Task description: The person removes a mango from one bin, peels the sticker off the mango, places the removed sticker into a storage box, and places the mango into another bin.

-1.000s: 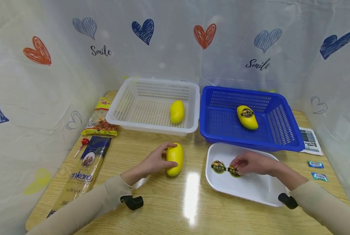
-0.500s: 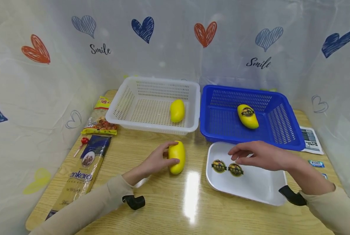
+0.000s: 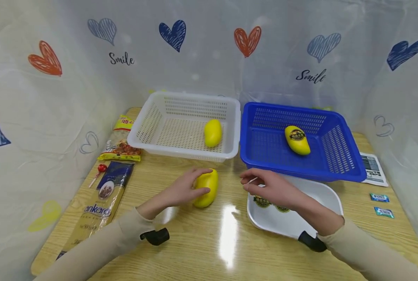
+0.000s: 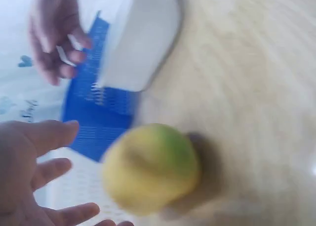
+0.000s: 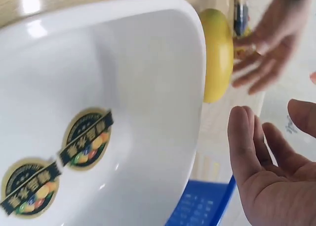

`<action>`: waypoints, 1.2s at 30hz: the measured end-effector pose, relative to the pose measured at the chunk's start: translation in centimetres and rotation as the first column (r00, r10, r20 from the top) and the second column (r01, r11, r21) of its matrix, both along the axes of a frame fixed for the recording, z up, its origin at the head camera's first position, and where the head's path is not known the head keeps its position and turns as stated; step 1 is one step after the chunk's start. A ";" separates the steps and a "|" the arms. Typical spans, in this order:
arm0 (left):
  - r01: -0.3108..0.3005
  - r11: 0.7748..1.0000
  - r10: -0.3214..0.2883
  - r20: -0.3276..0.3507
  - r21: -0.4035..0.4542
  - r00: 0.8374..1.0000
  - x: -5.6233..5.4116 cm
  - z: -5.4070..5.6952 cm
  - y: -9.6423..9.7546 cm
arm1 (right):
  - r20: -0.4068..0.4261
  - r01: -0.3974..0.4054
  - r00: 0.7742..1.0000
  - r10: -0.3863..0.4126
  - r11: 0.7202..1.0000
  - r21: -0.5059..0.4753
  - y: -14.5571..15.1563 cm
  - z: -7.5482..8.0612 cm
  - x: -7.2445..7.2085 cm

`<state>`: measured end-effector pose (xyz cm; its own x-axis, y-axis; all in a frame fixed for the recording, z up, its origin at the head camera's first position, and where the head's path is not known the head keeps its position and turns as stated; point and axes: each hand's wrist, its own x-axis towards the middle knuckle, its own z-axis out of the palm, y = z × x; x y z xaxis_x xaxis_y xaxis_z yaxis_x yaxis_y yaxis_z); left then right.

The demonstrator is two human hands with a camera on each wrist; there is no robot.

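Note:
A yellow mango (image 3: 208, 188) lies on the wooden table. My left hand (image 3: 186, 188) is beside and partly over it in the head view. The left wrist view, blurred, shows that hand's spread fingers (image 4: 54, 171) apart from the mango (image 4: 150, 169). My right hand (image 3: 272, 189) hovers over the left end of a white tray (image 3: 310, 222), fingers loosely bent. Nothing shows between its fingers (image 5: 242, 137) in the right wrist view. Two round black-and-gold stickers, a left one (image 5: 32, 186) and a right one (image 5: 88, 137), lie in the tray; the hand partly covers them in the head view.
Behind stand a white basket (image 3: 184, 153) holding a plain mango (image 3: 213, 133) and a blue basket (image 3: 265, 150) holding a stickered mango (image 3: 298, 140). On the left lie a pasta pack (image 3: 100, 207), a lollipop (image 3: 101, 168) and a snack bag (image 3: 119, 142). Small wrapped sweets (image 3: 379, 198) lie right.
My right hand has risen from the stickers and moved left toward the mango; both stickers stay in the tray. The mango has shifted and tilted slightly beside my left hand.

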<state>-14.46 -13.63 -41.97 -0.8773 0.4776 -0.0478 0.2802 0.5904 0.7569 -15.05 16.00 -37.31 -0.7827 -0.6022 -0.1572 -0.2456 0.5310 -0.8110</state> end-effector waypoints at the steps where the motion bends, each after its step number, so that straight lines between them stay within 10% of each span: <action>1: 0.015 1.000 -0.016 -0.032 -0.024 0.999 -0.1 0.7 -0.3 | 0.000 0.006 1.000 -0.006 1.000 -0.005 -0.5 -0.1 0.0; 12: -0.185 0.982 0.180 -0.089 -0.043 0.980 -4.5 8.3 -7.8 | 0.240 0.007 0.971 0.021 0.993 -0.117 -4.6 -1.4 -0.6; 23: -0.416 0.909 0.413 -0.072 -0.021 0.908 -7.3 8.0 -14.3 | 0.269 0.005 0.963 -0.002 1.000 -0.012 -6.9 -1.8 -1.1; 36: -0.473 0.876 0.474 -0.019 -0.093 0.880 -8.3 6.4 -17.2 | 0.030 -0.079 0.997 0.075 0.983 0.166 -9.5 -2.6 -2.8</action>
<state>-22.78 -30.81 -35.53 -0.9972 -0.0016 -0.0752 -0.0535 0.7186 0.6933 -17.87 6.53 -39.96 -0.7298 -0.6243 -0.2785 -0.2725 0.6393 -0.7190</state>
